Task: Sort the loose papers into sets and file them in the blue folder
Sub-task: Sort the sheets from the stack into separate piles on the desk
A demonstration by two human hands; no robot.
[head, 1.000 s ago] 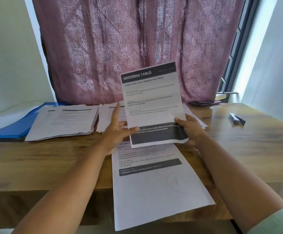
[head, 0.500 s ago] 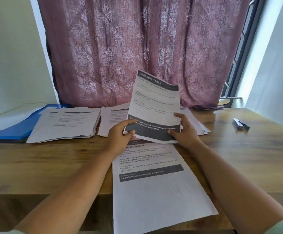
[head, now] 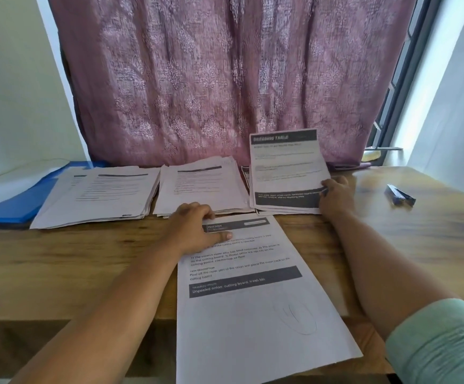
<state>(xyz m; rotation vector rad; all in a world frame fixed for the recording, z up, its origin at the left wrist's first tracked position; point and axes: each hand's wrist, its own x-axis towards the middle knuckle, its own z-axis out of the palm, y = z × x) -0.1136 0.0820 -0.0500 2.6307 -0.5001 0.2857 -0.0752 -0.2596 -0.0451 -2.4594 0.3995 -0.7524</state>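
Three paper stacks lie along the back of the wooden table: a left stack (head: 97, 195), a middle stack (head: 203, 184) and a right stack (head: 280, 209). My right hand (head: 336, 198) pinches the lower right corner of the "DRESSING TABLE" sheet (head: 284, 167), which lies on the right stack with its far end lifted. My left hand (head: 197, 231) rests on the top left corner of the "KITCHEN" sheet (head: 247, 300), thumb pressing on its header. That sheet overhangs the table's near edge. The blue folder (head: 17, 203) lies at the far left, partly under the left stack.
A small dark stapler (head: 399, 195) sits on the table at the right. A pink curtain (head: 225, 79) hangs behind the stacks, with a window frame (head: 391, 120) at the right. Bare wood (head: 73, 267) shows left of the near sheet.
Both hands held the "DRESSING TABLE" sheet up in front of me. My right hand has carried it right and down onto the right stack. My left hand let go and dropped onto the "KITCHEN" sheet.
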